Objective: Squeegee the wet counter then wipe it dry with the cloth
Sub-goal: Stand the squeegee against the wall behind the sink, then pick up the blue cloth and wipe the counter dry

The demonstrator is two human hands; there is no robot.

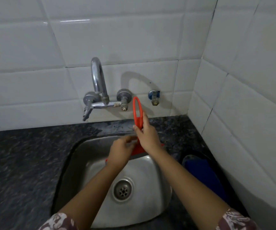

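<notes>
An orange-red squeegee (137,113) is held upright over the far side of the steel sink (77,156), its looped handle pointing up toward the wall. My right hand (148,136) is closed around the lower part of the handle. My left hand (121,151) is just left of it, fingers curled at the squeegee's blade, which the hands mostly hide. A blue cloth (203,175) lies on the dark speckled counter (17,163) to the right of the sink. A wet sheen shows on the counter strip behind the sink.
A chrome wall tap (99,90) with two valves hangs over the sink's far left, and a small valve (154,97) sits to its right. White tiled walls close the back and right sides. The drain (123,190) is in the basin's middle.
</notes>
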